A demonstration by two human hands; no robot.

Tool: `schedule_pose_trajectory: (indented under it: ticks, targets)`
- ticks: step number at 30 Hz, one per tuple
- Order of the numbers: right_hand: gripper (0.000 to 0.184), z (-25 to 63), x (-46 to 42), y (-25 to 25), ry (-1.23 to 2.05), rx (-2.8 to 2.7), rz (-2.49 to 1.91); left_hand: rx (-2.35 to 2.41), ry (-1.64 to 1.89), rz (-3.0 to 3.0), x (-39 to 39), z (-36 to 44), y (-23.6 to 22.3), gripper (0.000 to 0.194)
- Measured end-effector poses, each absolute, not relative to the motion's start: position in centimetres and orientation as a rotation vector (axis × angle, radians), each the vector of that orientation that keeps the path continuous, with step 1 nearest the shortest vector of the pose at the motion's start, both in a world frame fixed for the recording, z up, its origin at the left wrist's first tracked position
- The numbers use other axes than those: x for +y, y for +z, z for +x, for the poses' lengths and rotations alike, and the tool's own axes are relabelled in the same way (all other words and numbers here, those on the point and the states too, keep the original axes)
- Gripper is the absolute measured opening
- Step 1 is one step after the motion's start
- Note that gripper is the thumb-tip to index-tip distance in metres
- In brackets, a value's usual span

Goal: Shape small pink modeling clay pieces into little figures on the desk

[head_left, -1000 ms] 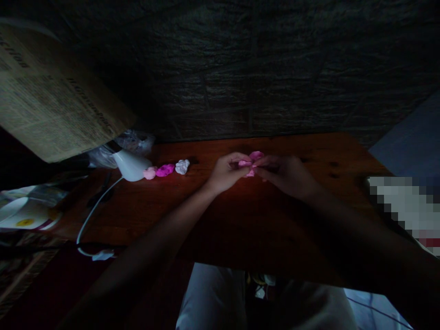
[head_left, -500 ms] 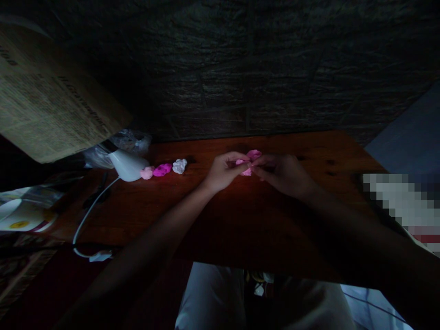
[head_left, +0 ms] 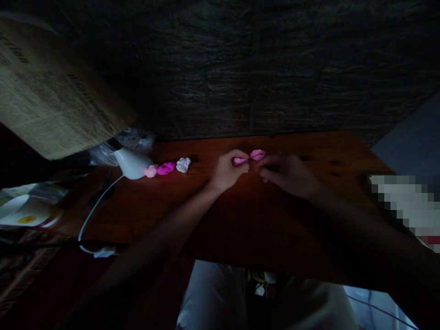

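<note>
- Pink piece sat in my left hand, over the far half of the wooden table, nearer the far edge than the near one.
- Left grip: thumb and forefinger curled nearly closed around it, pinched.
- Right hand: just beside, apart from the left, fingertips bunched with little opening. Couldn't tell if they had hold of anything; too dark.
- Second pink piece, thin and petal-like, showed just past my right fingertips, toward the far edge. Couldn't tell whether it touched a finger.
- Step in hand, my read: close fingertip handling of small soft pieces, both hands in near.
- Any move from there called for a light pinch; a hard squeeze could've creased the piece.
- Off left, near the far edge: pale pink lump, magenta lump, white lump, in a row beside the white cone-shaped base.
</note>
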State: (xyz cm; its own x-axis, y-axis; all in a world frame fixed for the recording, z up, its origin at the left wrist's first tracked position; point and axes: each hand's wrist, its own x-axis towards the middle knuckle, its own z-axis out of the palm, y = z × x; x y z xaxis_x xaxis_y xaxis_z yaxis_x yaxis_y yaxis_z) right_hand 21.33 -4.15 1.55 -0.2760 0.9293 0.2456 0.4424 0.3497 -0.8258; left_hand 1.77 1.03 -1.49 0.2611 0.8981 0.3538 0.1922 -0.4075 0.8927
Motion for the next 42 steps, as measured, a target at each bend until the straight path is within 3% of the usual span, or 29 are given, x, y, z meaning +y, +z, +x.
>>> schedule_pose_trajectory:
  ticks: [6,16,28,35,42]
  targets:
    - [0.022,21.5,-4.2,1.9,1.011,-1.633,-1.173,1.025,1.174,1.650,1.9,1.0,-1.5,0.008]
    - [0.036,21.4,-4.3,2.2,1.100,-1.694,-1.183,1.049,0.987,2.125,1.0,0.9,-1.1,0.015]
    - [0.038,21.6,-3.5,1.7,1.150,-1.559,-1.093,1.320,1.194,1.961,1.2,1.0,-1.4,0.025]
    - [0.043,22.0,-3.9,4.0,1.135,-1.399,-1.021,1.599,1.521,1.772,5.1,3.6,3.7,0.040]
    - [0.049,22.8,-4.2,4.7,1.164,-1.301,-0.914,1.318,1.754,1.720,8.8,10.8,10.7,0.041]
